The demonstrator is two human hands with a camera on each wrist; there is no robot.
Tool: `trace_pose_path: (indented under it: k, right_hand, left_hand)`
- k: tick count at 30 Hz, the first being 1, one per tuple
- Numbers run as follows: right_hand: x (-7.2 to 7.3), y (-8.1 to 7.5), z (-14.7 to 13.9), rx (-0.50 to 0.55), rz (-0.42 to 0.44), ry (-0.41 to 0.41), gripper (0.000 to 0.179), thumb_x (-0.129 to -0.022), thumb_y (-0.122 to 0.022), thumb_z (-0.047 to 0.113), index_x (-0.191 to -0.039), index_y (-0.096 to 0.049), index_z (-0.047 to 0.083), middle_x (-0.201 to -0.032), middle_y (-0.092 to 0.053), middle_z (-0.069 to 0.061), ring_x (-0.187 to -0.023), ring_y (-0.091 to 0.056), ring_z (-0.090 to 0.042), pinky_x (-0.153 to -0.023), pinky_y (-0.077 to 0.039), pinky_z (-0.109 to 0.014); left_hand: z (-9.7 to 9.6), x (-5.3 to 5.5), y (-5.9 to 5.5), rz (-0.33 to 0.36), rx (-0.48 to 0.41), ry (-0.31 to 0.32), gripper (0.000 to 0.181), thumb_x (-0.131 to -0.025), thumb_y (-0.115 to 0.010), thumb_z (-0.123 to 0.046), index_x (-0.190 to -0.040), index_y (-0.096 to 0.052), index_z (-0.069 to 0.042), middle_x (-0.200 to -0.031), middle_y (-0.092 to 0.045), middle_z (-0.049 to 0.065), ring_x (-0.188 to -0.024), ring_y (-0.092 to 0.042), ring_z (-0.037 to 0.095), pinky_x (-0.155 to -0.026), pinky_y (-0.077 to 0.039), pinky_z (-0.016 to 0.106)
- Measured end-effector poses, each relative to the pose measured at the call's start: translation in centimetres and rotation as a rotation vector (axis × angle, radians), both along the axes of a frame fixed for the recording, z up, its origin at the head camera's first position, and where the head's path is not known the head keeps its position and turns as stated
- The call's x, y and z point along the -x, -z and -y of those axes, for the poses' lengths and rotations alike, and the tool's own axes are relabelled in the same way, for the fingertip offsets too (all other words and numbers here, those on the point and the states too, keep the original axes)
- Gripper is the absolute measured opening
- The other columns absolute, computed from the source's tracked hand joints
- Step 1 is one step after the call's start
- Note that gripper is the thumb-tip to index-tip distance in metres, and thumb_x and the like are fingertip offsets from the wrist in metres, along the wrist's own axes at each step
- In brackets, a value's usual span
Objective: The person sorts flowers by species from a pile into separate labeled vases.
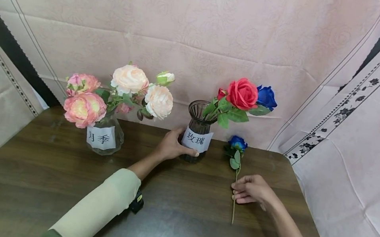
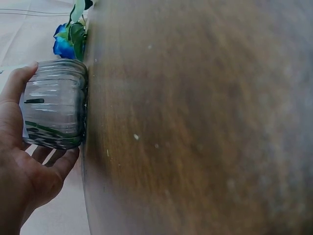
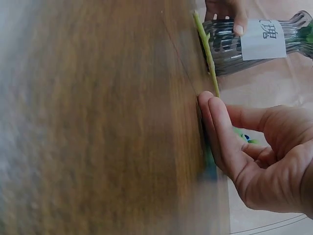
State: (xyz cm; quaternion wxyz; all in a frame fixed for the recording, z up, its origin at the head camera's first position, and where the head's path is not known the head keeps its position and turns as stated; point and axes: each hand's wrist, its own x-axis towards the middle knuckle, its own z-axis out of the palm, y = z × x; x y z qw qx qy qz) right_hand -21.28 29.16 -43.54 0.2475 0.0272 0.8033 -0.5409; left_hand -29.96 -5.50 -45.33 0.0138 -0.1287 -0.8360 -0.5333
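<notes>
My left hand (image 1: 172,145) holds the dark ribbed glass vase (image 1: 199,126) low on its body, thumb across the front by its white paper label (image 1: 198,140). A red rose (image 1: 243,94) and a blue rose (image 1: 266,97) stand in this vase, leaning right. To the right, my right hand (image 1: 252,189) pinches the green stem (image 3: 208,49) of a single blue rose (image 1: 237,143) between thumb and fingers. Its bloom points toward the back wall and its bare stem end toward me, low over the table. The left wrist view shows the vase base (image 2: 58,107) inside the curved left hand.
A clear glass vase (image 1: 119,137) with a labelled front stands at the left, full of pink flowers (image 1: 84,109) and cream flowers (image 1: 130,79). The brown wooden table (image 1: 168,227) ends at a pale patterned cloth backdrop (image 1: 196,19), which also hangs on both sides.
</notes>
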Motion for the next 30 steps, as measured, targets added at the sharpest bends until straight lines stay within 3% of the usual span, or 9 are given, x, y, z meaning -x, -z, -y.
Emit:
trace_pose_path:
  k: [9,21,26,30]
  right_hand:
    - [-0.4,0.6,0.2,0.12,0.004,0.062,0.027,-0.111,-0.064,-0.002,-0.13,-0.052,-0.016,-0.103,-0.073,-0.014,-0.087,-0.083,-0.019,-0.08,-0.071,-0.033]
    - [-0.2,0.9,0.9,0.235,-0.002,0.127,0.013,-0.113,-0.058,-0.004,-0.119,-0.056,-0.016,-0.102,-0.07,-0.014,-0.089,-0.084,-0.018,-0.087,-0.071,-0.033]
    - [-0.2,0.6,0.9,0.273,-0.034,0.149,0.018,-0.114,-0.054,-0.004,-0.126,-0.053,-0.018,-0.107,-0.072,-0.015,-0.093,-0.084,-0.018,-0.089,-0.071,-0.033]
    - [0.0,0.1,1.1,0.306,-0.084,0.211,0.021,-0.116,-0.053,-0.003,-0.131,-0.051,-0.017,-0.109,-0.071,-0.015,-0.095,-0.084,-0.018,-0.091,-0.07,-0.032]
  left_hand:
    - [0.1,-0.1,0.0,0.006,0.001,-0.004,0.093,-0.077,-0.106,-0.034,-0.156,-0.062,-0.011,-0.148,-0.07,0.012,-0.138,-0.067,0.035,-0.12,-0.056,0.055]
    - [0.2,-0.1,0.2,0.002,-0.014,-0.002,0.09,-0.078,-0.106,-0.033,-0.154,-0.062,-0.011,-0.144,-0.072,0.012,-0.133,-0.07,0.034,-0.116,-0.059,0.053]
    - [0.2,-0.1,0.1,0.004,-0.007,-0.001,0.09,-0.078,-0.106,-0.033,-0.154,-0.063,-0.011,-0.143,-0.073,0.011,-0.131,-0.071,0.033,-0.115,-0.059,0.053]
    - [0.1,0.0,0.0,-0.003,-0.009,0.01,0.09,-0.078,-0.106,-0.033,-0.154,-0.063,-0.012,-0.144,-0.073,0.011,-0.132,-0.071,0.033,-0.115,-0.06,0.053]
